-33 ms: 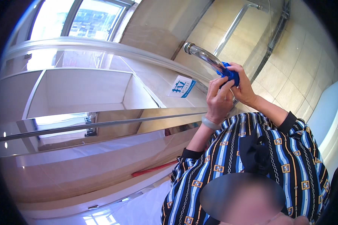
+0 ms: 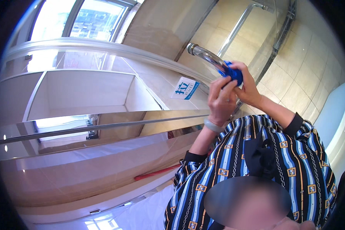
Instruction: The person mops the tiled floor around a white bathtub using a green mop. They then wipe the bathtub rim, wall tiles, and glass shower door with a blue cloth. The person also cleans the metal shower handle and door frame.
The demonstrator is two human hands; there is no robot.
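I'm looking at a person bent over a curved, shiny chrome tube handle (image 2: pixel 209 56), with a crumpled bright-blue cloth (image 2: pixel 234 75) bunched around its near end. The right hand (image 2: pixel 250 85) has its grip clamped on the cloth, fingers over the far side and thumb on the near side. The left hand (image 2: pixel 221 101) is just beside it, bent fingertips touching the cloth's near edge; its thumb is mostly hidden, so I cannot tell whether that grip is closed.

A pale, smooth bangle (image 2: pixel 214 125) circles the left wrist. The person wears a black, blue and white striped shirt (image 2: pixel 234 161) with gold square motifs. Left of the hands, a small white-and-blue sign (image 2: pixel 186 88) sits near the handle. A second chrome tube handle (image 2: pixel 239 30) stands beyond the first, and beige wall tiles (image 2: pixel 295 63) rise to the right.
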